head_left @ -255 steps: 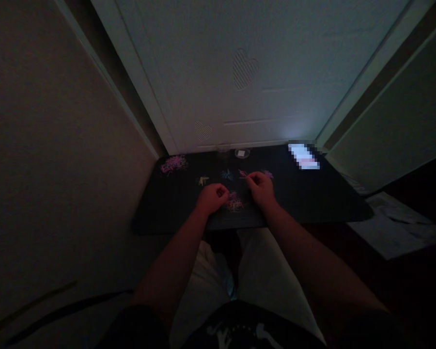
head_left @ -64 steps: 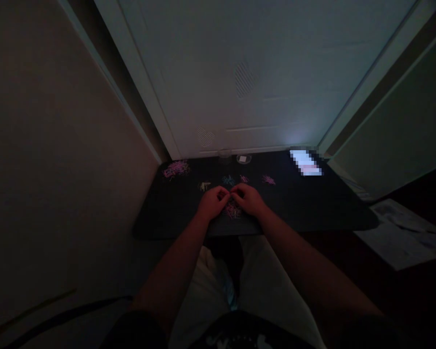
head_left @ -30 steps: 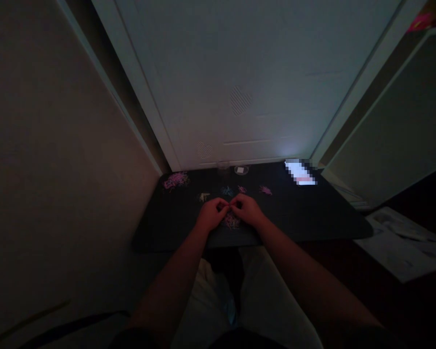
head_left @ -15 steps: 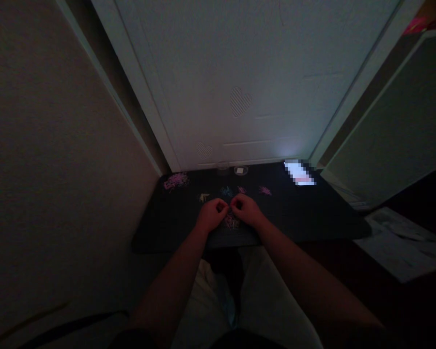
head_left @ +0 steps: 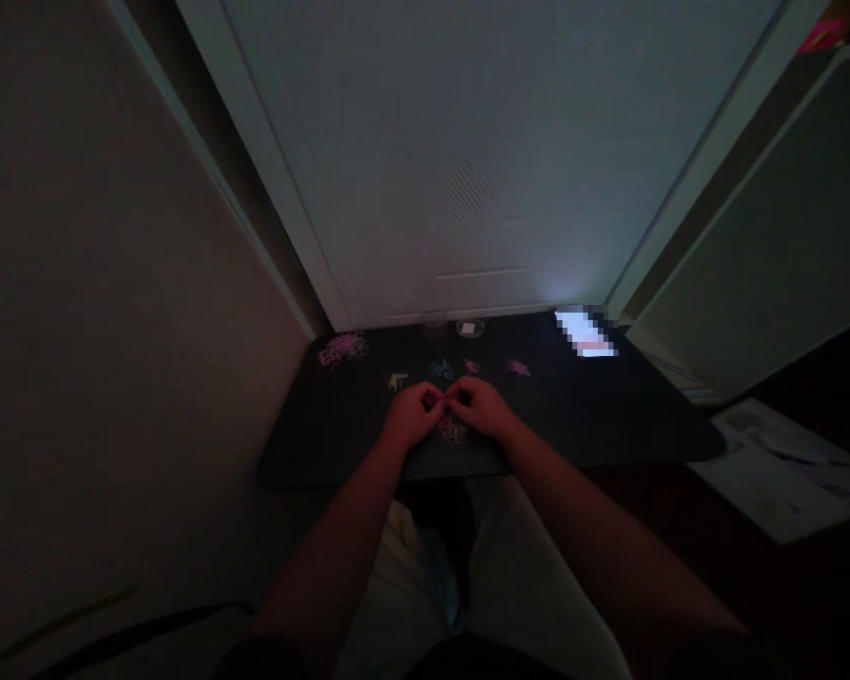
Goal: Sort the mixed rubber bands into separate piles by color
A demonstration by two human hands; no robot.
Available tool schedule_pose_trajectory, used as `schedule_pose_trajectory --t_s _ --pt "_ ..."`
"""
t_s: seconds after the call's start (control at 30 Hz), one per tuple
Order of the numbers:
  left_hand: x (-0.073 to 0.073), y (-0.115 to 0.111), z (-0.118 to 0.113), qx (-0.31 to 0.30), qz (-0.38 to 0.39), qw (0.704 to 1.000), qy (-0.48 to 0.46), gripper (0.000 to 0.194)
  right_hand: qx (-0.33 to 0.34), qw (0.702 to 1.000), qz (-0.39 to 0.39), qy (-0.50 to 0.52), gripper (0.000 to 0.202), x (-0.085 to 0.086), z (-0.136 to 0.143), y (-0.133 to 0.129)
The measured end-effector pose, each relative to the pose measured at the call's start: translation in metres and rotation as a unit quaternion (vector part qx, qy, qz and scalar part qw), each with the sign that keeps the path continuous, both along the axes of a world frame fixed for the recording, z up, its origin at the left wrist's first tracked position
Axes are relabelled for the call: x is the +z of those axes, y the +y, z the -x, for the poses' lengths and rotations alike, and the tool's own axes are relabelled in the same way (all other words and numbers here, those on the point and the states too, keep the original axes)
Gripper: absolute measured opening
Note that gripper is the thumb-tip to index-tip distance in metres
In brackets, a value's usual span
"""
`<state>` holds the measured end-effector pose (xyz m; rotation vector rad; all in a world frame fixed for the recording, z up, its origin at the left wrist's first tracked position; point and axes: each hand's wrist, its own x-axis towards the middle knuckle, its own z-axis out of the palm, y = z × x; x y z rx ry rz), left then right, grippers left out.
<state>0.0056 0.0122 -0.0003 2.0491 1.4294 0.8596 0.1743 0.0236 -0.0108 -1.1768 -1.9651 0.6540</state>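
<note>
My left hand (head_left: 416, 414) and my right hand (head_left: 480, 408) meet over the dark table, fingertips pinched together and nearly touching. Whatever lies between the fingertips is too small and dim to make out. Just below them is a loose pile of small thin pinkish and pale pieces (head_left: 453, 432). Beyond the hands sit smaller heaps: pale yellow pieces (head_left: 397, 381), blue pieces (head_left: 441, 368), a few pink pieces (head_left: 471, 365) and purple-pink pieces (head_left: 517, 367). A larger pink-purple heap (head_left: 344, 348) lies at the far left corner.
A clear round container (head_left: 434, 326) and a round lid-like disc with a white label (head_left: 469, 329) stand at the back of the black table (head_left: 595, 425). A lit phone (head_left: 585, 332) lies at the back right. A pale door (head_left: 524, 189) rises directly behind the table.
My hands have drawn slightly closer together, the right one shifting a little left. The heaps keep their places, and the view has tilted slightly.
</note>
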Motion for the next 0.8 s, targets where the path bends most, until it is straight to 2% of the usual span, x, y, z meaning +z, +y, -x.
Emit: schedule_pose_trajectory --t_s 0.8 --pt "0.0012 -0.0005 0.0004 0.004 0.001 1.0 0.017 0.012 -0.02 1.0 0.002 -0.005 0.005 0.0025 0.0014 -0.0017"
